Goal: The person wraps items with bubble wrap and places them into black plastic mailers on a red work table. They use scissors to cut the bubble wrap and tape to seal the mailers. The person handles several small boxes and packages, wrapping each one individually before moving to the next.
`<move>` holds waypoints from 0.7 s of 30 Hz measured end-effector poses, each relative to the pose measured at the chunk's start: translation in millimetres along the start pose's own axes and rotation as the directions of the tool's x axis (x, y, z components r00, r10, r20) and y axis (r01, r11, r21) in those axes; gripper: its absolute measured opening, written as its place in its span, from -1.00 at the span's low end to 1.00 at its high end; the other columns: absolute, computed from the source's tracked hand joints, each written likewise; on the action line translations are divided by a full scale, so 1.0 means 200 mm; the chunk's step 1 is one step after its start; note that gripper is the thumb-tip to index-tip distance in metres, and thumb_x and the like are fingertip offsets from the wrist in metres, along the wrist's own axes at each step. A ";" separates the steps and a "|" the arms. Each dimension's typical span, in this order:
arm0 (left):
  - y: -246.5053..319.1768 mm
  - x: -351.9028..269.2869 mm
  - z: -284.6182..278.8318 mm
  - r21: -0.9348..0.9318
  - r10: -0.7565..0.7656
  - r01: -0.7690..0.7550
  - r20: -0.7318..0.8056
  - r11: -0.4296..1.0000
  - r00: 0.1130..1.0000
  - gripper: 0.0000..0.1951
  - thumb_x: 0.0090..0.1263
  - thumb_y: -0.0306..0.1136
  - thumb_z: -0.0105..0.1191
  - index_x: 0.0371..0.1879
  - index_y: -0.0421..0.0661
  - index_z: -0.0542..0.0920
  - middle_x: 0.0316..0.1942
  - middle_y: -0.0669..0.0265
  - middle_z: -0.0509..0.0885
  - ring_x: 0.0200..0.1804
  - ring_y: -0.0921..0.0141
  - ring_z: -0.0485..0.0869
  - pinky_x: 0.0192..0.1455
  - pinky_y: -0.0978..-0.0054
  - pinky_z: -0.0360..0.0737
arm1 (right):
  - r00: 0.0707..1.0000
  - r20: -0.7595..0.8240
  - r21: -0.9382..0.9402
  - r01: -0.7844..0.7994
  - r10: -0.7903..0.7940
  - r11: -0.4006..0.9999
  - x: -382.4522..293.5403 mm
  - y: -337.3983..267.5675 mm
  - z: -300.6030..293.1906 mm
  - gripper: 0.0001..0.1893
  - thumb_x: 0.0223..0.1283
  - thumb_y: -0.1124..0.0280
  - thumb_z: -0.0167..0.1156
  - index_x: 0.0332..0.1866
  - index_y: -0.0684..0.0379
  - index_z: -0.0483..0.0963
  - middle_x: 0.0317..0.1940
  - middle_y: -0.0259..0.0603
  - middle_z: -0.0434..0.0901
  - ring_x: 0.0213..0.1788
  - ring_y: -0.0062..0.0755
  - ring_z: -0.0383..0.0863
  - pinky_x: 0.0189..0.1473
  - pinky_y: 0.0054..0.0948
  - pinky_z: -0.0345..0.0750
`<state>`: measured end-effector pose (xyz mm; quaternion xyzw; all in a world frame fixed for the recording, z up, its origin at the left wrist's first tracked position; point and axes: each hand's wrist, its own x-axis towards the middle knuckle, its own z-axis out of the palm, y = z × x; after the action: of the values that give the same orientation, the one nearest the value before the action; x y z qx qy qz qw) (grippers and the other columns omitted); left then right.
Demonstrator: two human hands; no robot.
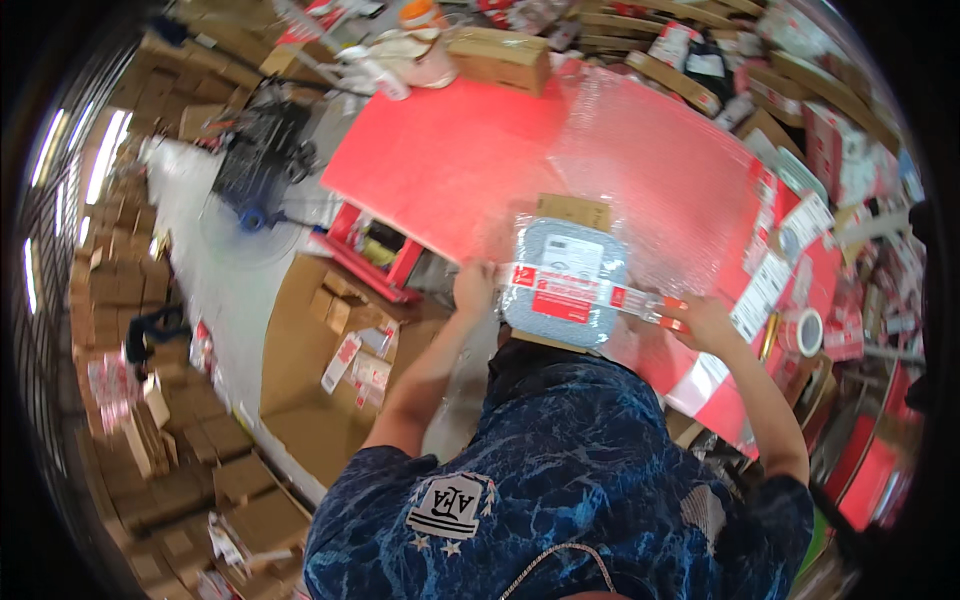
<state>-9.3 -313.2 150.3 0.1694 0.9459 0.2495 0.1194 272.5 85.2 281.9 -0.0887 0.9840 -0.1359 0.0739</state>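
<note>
Before me, at the table's near edge, is a grey-blue flat item (517,319) with rounded corners, wrapped in clear plastic and bearing a printed label. A piece of brown cardboard (574,210) shows beyond its far end and under its near edge. Across its middle runs a strip of red-and-white printed packing tape (566,285). My left hand (474,289) pinches the strip's left end beside the item. On the right, my right hand (703,322) grips the other end, where an orange-red part shows at the fingers. Whether that part is tape or a tool is unclear.
Bubble wrap (645,142) covers the right of the red table (435,157). A tape roll (808,332) and label strips (761,296) lie at right. A carton (499,56) stands at the far edge. Left are an open drawer (367,259), a large open box (300,360) and a fan (251,220).
</note>
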 end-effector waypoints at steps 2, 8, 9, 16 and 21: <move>-0.07 0.04 0.30 0.372 0.356 -0.311 -0.057 0.875 0.933 -0.71 0.56 -0.20 0.17 0.09 -0.10 0.76 0.06 0.04 0.80 0.16 0.03 0.73 0.25 0.00 0.62 | 1.000 0.011 0.038 -0.020 0.020 0.999 0.11 0.02 0.20 -0.64 0.36 0.12 0.42 0.23 -0.21 0.73 0.10 -0.12 0.74 -0.12 -0.01 0.85 -0.20 0.03 0.75; -0.06 0.00 0.52 0.396 0.357 -0.273 -0.154 0.876 0.921 -0.40 0.58 0.01 0.20 0.45 -0.15 0.59 0.37 0.12 0.60 0.42 0.06 0.54 0.47 -0.06 0.42 | 0.988 0.030 0.088 -0.154 0.152 0.984 0.38 -0.10 0.46 -0.65 0.27 0.22 0.39 0.16 -0.19 0.81 0.15 0.01 0.80 -0.09 0.05 0.87 -0.07 0.08 0.77; -0.05 0.00 0.49 0.404 0.365 -0.265 -0.193 0.875 0.911 -0.35 0.58 0.05 0.21 0.47 -0.16 0.56 0.39 0.11 0.58 0.42 0.04 0.53 0.47 -0.08 0.41 | 0.981 0.124 0.150 -0.170 0.152 0.974 0.39 -0.09 0.44 -0.64 0.24 0.21 0.39 0.15 -0.19 0.82 0.11 0.02 0.82 -0.08 0.06 0.87 -0.05 0.09 0.77; -0.13 0.09 0.43 0.035 0.312 -0.321 0.161 0.946 0.936 -0.38 0.60 0.00 0.24 0.48 -0.15 0.57 0.31 0.00 0.62 0.37 -0.01 0.58 0.44 -0.06 0.51 | 0.955 0.296 0.352 -0.141 0.033 0.925 0.55 0.06 0.39 -0.63 0.18 0.14 0.42 0.11 -0.16 0.86 -0.07 -0.02 0.89 0.02 0.09 0.89 0.06 0.07 0.77; -0.28 0.24 0.21 -0.597 0.232 0.119 0.477 0.793 0.848 -0.56 0.76 -0.39 0.04 0.53 -0.27 0.58 0.34 0.10 0.82 0.30 0.34 0.79 0.32 0.33 0.75 | 0.951 0.206 0.289 -0.283 0.229 0.914 0.44 -0.12 0.41 -0.58 0.19 0.04 0.46 0.14 -0.14 0.86 -0.14 0.03 0.87 -0.06 0.17 0.87 0.06 0.06 0.76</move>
<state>-54.1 -322.3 79.0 0.2134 0.7395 0.4861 0.4140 205.1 24.0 199.5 0.0431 0.9428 -0.2726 0.1869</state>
